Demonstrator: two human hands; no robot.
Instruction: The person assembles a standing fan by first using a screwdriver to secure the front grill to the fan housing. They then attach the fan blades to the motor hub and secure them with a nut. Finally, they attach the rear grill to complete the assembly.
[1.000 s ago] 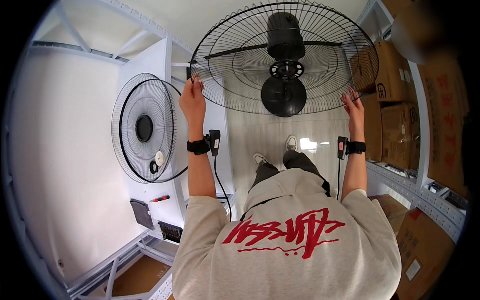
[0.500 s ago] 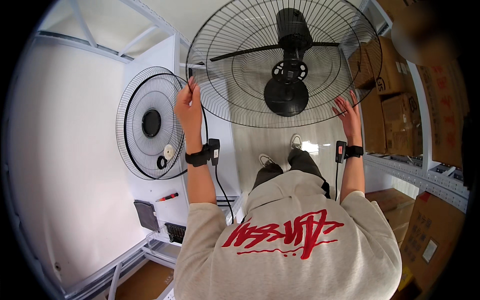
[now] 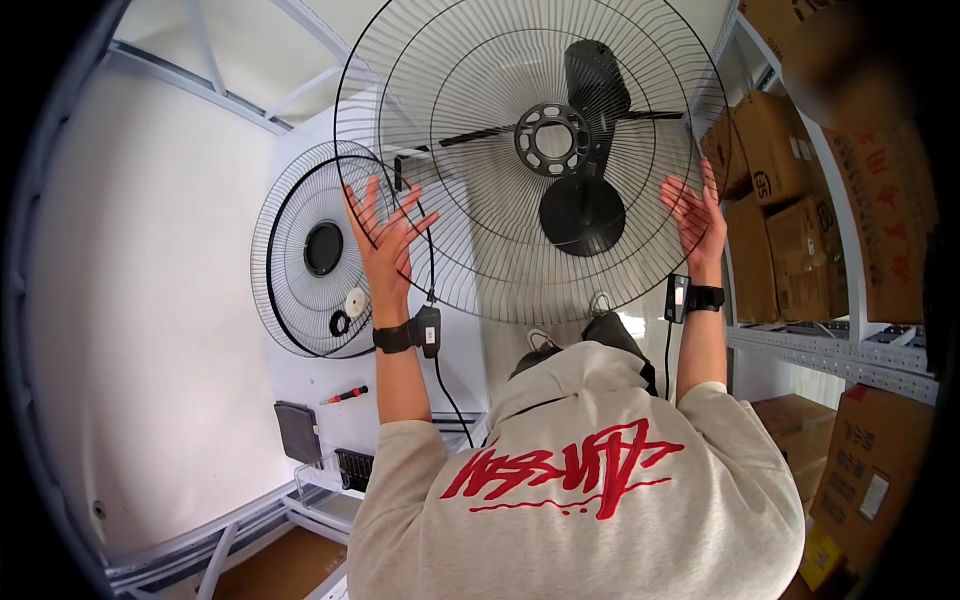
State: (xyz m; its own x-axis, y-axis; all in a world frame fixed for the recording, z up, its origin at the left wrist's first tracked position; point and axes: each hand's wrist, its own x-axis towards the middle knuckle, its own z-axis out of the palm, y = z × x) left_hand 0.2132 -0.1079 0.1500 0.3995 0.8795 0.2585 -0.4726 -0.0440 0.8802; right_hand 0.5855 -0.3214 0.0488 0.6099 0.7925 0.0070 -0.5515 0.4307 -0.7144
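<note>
A large round wire fan grille (image 3: 490,235) with a black centre ring is held up between my two hands. My left hand (image 3: 385,240) has its fingers spread against the wires at the grille's left edge. At the right rim, my right hand (image 3: 697,215) supports the grille with fingers stretched out. Through the wires show the black fan motor (image 3: 596,80) and its round base (image 3: 582,215); thin dark bars extend to either side. Left of my left hand lies a second grille (image 3: 285,215) with a black centre disc. A white round part (image 3: 355,303) and a black ring (image 3: 340,324) rest on it.
The white table (image 3: 400,165) at left carries a red-and-black screwdriver (image 3: 345,395), a dark flat case (image 3: 298,432) and a black slotted holder (image 3: 354,468). Shelving on the right holds several cardboard boxes (image 3: 800,250). Black cables hang from my wrist straps.
The held grille has come toward me and left, and its centre ring now appears apart from the motor. My left fingers have gone from pinching the rim to spreading against the wires.
</note>
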